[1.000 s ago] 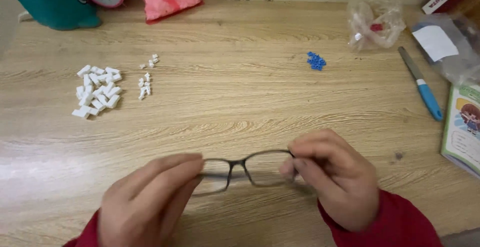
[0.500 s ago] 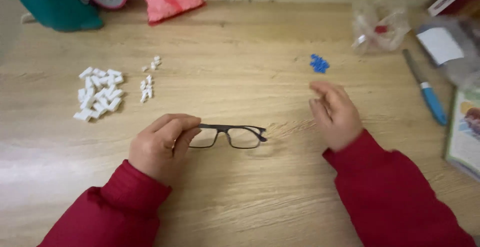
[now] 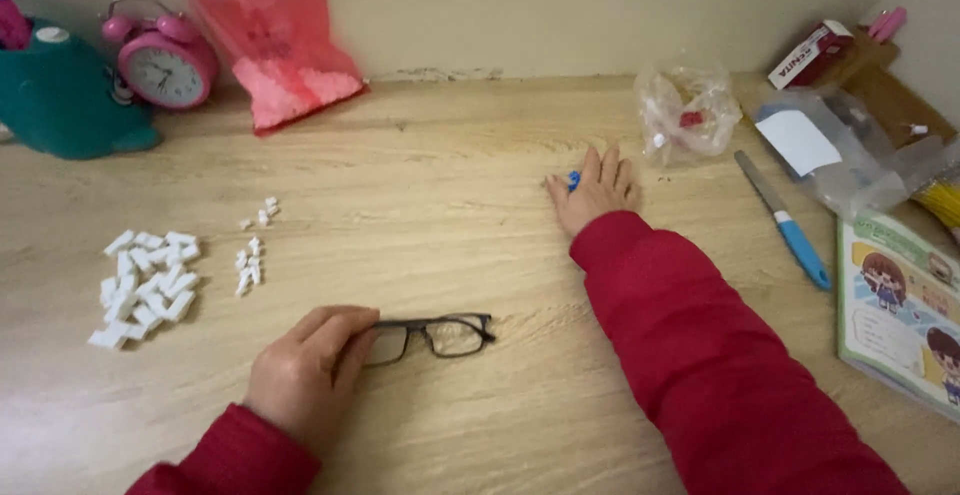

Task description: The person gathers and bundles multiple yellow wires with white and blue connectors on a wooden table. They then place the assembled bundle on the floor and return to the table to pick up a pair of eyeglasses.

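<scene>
My left hand (image 3: 305, 375) is closed loosely around the left end of the dark-framed glasses (image 3: 430, 335), which lie on the wooden table (image 3: 450, 205) in front of me. They look light, thin and easily bent, with lenses that would smear, so the rim or hinge seems the safest hold. Farther right, my right hand (image 3: 597, 190) rests spread over small blue pieces (image 3: 574, 181); whether it grips them I cannot tell.
</scene>
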